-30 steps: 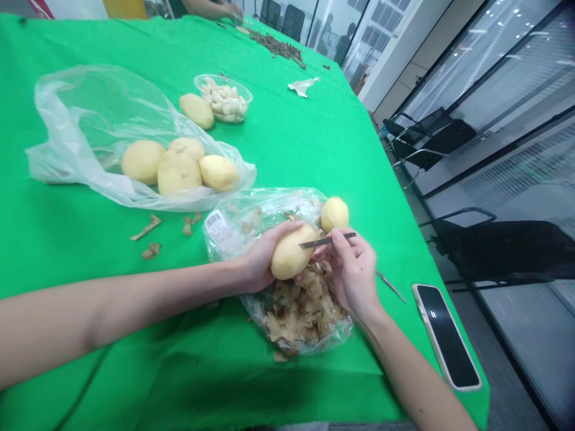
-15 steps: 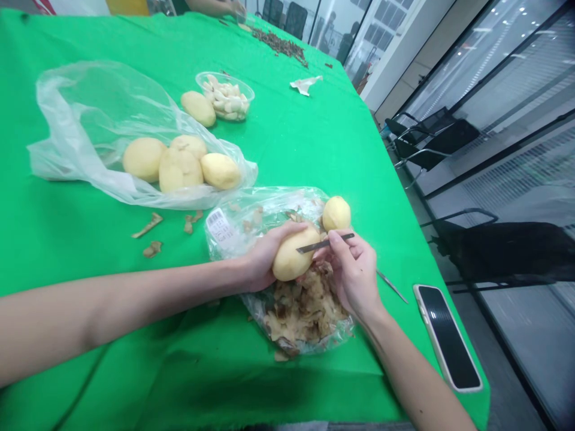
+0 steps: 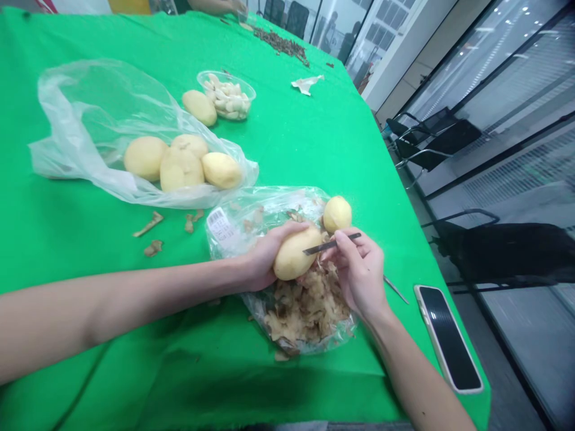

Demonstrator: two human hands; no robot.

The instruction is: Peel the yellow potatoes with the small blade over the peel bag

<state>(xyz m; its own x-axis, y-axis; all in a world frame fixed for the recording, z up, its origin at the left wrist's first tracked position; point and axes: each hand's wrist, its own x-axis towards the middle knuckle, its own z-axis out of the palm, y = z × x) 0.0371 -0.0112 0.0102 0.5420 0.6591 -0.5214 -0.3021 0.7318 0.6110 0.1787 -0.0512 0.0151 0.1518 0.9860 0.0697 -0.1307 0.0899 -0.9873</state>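
My left hand (image 3: 263, 260) is wrapped round a peeled potato (image 3: 294, 258), held above a clear plastic bag (image 3: 251, 209). Between the thumb and fingers of my right hand (image 3: 362, 269) is a thin dark blade (image 3: 326, 246), its slanted tip at the potato's right side. Below both hands lies a heap of brown peelings (image 3: 308, 305) on the bag. A smaller peeled potato (image 3: 336, 214) rests just beyond my right hand. Part of a thin metal tool (image 3: 396, 290) shows on the cloth behind my right wrist.
Several peeled potatoes (image 3: 182, 169) lie in a white plastic bag (image 3: 81, 155). Another potato (image 3: 199, 108) touches a clear bowl of garlic cloves (image 3: 230, 99). A phone (image 3: 449, 338) lies by the right table edge. At the far end are dark scraps (image 3: 283, 45) and another person's arm (image 3: 211, 6).
My right hand has shifted slightly right with the blade, whose tip has slid right across the potato. The left hand and its potato have hardly moved.
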